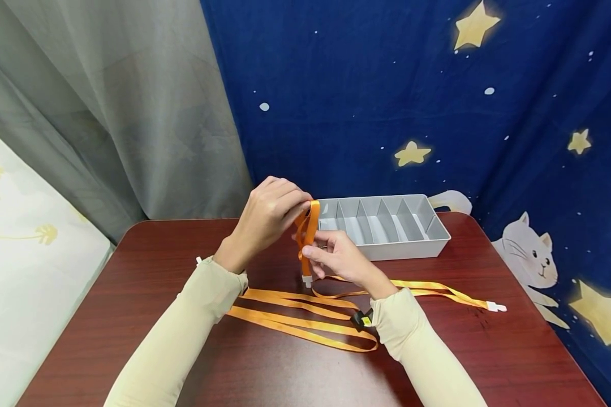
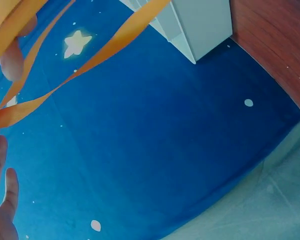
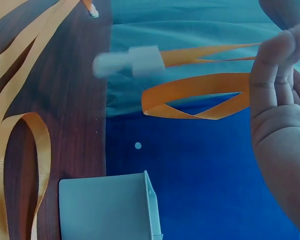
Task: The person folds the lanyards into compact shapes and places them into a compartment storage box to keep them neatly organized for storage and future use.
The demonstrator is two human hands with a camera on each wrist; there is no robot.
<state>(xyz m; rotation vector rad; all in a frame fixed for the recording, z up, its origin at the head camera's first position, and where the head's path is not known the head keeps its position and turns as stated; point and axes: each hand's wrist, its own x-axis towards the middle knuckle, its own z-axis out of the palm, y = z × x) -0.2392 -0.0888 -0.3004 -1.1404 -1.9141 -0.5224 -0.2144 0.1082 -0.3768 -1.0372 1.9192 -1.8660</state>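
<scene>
In the head view my left hand point(image 1: 277, 206) pinches the top of a folded orange lanyard point(image 1: 310, 223) above the table. Lower down, my right hand point(image 1: 341, 257) has its thumb against the same straps and fingers behind them. The lanyard's white plastic clip point(image 1: 307, 280) hangs at the bottom; in the right wrist view this clip point(image 3: 130, 62) is blurred, with an orange loop point(image 3: 195, 92) beside it. A second orange lanyard point(image 1: 300, 325) lies in long loops between my forearms. Another lanyard point(image 1: 427, 287) stretches right, ending in a white clip point(image 1: 496, 306).
Behind my right hand stands a grey divided box point(image 1: 402, 250) with several compartments, at the table's back edge. A black buckle point(image 1: 358, 320) lies beside my right cuff. The dark red table point(image 1: 265, 376) meets a blue star-patterned curtain point(image 1: 336, 113) and a grey curtain point(image 1: 158, 113).
</scene>
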